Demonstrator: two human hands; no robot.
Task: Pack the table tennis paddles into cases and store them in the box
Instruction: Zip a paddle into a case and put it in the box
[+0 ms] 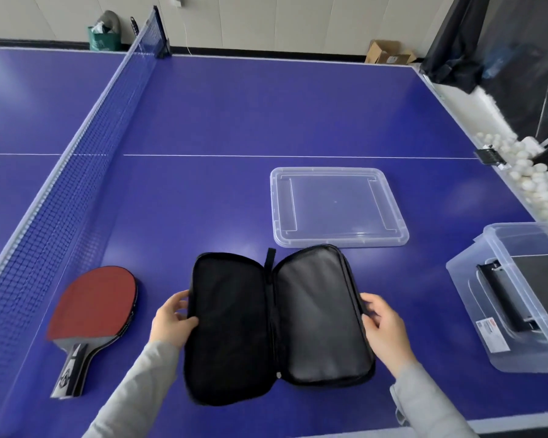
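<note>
Here, left hand [171, 320], right hand [382, 324], gripping case [276, 324] edges

Head view, steeply down over table [266, 115]

Paddle [94, 306] left of case [277, 324], lid [337, 207] behind, box [519, 295] right
</note>
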